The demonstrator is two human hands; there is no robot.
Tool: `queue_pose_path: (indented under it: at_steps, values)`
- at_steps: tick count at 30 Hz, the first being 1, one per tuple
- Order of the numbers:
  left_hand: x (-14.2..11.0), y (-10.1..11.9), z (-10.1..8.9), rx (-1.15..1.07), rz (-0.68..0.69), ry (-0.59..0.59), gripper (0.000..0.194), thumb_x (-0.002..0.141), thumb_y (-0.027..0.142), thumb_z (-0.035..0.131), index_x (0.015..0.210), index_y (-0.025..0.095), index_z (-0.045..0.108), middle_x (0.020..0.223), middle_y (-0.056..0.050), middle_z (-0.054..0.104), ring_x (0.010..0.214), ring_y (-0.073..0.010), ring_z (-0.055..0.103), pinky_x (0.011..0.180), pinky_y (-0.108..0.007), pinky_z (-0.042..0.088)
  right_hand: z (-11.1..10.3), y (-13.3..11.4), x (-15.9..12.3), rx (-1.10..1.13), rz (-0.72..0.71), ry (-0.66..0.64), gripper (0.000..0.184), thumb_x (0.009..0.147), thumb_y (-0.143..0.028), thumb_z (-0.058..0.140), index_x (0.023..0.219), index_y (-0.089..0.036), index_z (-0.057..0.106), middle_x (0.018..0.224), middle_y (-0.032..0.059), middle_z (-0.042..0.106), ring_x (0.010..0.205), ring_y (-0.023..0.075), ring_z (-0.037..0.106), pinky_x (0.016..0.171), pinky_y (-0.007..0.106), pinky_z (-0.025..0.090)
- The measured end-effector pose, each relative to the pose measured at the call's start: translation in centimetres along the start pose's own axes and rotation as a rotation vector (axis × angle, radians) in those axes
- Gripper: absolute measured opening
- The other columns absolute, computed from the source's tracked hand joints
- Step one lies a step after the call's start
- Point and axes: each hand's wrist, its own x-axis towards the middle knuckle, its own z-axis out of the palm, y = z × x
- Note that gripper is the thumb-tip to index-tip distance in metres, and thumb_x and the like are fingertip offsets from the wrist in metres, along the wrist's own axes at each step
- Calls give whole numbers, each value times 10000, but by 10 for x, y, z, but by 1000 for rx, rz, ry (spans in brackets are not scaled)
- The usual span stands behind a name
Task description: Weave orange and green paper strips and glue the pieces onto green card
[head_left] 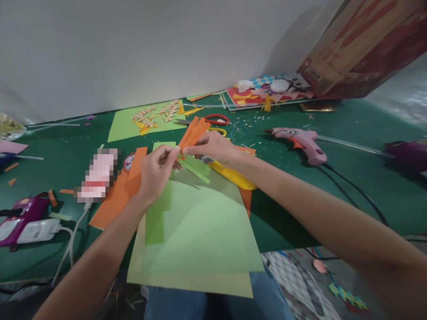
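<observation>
Orange paper strips (196,131) fan upward between my two hands, and light green paper strips (197,168) hang from the same spot toward the lower right. My left hand (157,171) pinches the strips where the two colours meet. Fingers of my right hand (215,146) are closed on the orange strips from the other side. Just below lie light green paper sheets (203,231), overhanging the table's front edge. Beneath my right wrist is a yellow-handled cutting tool (233,175), partly covered. Orange paper (115,198) lies left of my left hand.
A pink glue gun (298,141) with a cord lies at right. Red-handled scissors (218,119) and woven paper pieces (145,119) are behind my hands. A pixelated pink object (98,175) and a purple-and-white device (25,222) sit at left with cables. A bag (370,49) stands back right.
</observation>
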Motion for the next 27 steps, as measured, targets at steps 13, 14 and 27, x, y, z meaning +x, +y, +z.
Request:
queue_pose_path:
  at_steps: [13, 14, 27]
  values:
    - [2, 1, 1, -54, -44, 17, 298, 841, 454, 617, 681, 205, 573, 527, 35, 628, 476, -121, 648, 470, -204, 500, 0, 5, 3, 20, -71, 38, 401, 574, -494, 769, 503, -154, 567, 508, -24, 523, 477, 58, 389, 472, 253, 254]
    - [2, 1, 1, -56, -44, 17, 300, 839, 455, 618, 680, 205, 573, 524, 36, 627, 473, -121, 646, 469, -204, 501, 0, 5, 3, 19, -71, 37, 407, 576, -501, 767, 507, -155, 565, 510, -24, 522, 478, 58, 391, 472, 253, 252]
    - [3, -1, 2, -144, -106, -18, 402, 862, 518, 550, 619, 202, 500, 493, 51, 531, 433, -134, 631, 424, -222, 491, 2, -2, -4, -44, 20, -56, 540, 581, -487, 791, 470, -203, 345, 475, -89, 252, 460, 43, 194, 466, 279, 112]
